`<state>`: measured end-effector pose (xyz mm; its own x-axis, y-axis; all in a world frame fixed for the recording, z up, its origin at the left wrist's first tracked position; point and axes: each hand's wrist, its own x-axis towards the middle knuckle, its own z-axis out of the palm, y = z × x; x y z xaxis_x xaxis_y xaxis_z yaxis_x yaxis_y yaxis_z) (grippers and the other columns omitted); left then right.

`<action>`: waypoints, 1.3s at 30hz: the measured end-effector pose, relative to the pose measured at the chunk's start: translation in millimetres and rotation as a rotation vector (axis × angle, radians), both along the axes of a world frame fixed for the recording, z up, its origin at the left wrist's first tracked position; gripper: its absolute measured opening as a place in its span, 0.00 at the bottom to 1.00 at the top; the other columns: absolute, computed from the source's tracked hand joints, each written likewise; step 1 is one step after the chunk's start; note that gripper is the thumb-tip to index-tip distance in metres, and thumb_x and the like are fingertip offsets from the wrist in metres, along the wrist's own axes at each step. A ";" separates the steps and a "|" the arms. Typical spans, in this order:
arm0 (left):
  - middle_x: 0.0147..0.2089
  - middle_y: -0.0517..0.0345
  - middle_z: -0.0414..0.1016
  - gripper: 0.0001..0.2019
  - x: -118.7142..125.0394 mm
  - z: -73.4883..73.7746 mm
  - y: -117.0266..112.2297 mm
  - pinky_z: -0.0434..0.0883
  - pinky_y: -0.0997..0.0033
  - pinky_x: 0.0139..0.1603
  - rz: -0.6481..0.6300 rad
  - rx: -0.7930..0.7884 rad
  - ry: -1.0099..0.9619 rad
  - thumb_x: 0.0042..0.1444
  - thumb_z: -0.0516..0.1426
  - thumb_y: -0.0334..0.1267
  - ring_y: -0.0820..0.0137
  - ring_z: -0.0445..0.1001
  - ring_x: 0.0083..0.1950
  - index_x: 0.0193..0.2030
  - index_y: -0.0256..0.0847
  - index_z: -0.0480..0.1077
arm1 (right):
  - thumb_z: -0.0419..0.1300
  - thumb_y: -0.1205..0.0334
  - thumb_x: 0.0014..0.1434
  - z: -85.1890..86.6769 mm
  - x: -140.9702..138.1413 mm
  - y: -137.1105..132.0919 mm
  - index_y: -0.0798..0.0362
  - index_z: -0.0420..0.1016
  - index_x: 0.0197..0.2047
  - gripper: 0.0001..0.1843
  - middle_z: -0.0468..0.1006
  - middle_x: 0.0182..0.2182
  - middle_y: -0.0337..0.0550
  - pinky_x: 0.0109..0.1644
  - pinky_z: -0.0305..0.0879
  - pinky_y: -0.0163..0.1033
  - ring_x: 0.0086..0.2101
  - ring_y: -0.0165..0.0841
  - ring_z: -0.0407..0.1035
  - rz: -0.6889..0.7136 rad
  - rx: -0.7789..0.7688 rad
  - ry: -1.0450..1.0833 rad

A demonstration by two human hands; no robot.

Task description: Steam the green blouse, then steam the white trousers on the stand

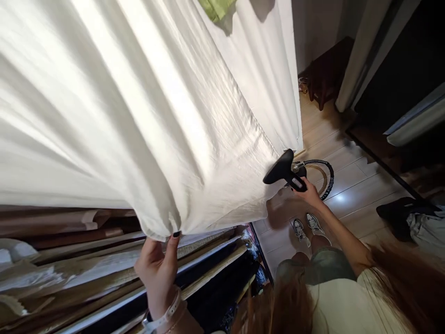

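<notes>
A large white fabric (146,106) hangs in folds across most of the view. My left hand (158,269) pinches its lower hem and holds it taut. My right hand (308,190) grips the handle of a black garment steamer head (283,170), whose face presses against the fabric's lower right part. A black corrugated hose (325,169) loops from the steamer head down toward the floor.
Stacked boards and framed panels (104,269) lie below the fabric at the left. Wooden floor (351,185) spreads to the right, with my shoes (306,227) on it. A dark bench (327,69) stands at the back, dark clothes (399,213) lie at the right, and a green cloth (217,7) hangs above.
</notes>
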<state>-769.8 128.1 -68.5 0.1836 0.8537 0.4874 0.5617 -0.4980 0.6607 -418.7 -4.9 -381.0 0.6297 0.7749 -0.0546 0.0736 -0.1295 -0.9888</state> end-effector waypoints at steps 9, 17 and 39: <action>0.47 0.49 0.81 0.19 0.4 3.3 3.6 0.69 0.66 0.62 -0.134 -0.107 0.160 0.57 0.65 0.50 0.63 0.78 0.51 0.48 0.36 0.78 | 0.67 0.50 0.49 177.9 29.5 71.3 0.50 0.70 0.40 0.19 0.68 0.30 0.33 0.36 0.57 0.35 0.32 0.30 0.61 0.202 0.248 -0.028; 0.55 0.45 0.79 0.20 9.8 3.5 4.0 0.66 0.61 0.67 -0.218 -0.156 0.232 0.60 0.63 0.50 0.56 0.74 0.61 0.52 0.38 0.77 | 0.67 0.53 0.51 258.3 46.3 94.6 0.52 0.73 0.45 0.20 0.69 0.34 0.35 0.40 0.58 0.37 0.35 0.30 0.62 0.328 0.488 -0.021; 0.40 0.48 0.82 0.20 0.8 7.3 -10.3 0.71 0.62 0.61 -0.136 -0.274 0.218 0.58 0.64 0.52 0.58 0.79 0.51 0.47 0.38 0.79 | 0.65 0.51 0.48 148.9 12.3 125.9 0.48 0.66 0.37 0.17 0.68 0.27 0.33 0.33 0.55 0.35 0.29 0.31 0.60 0.262 0.163 -0.019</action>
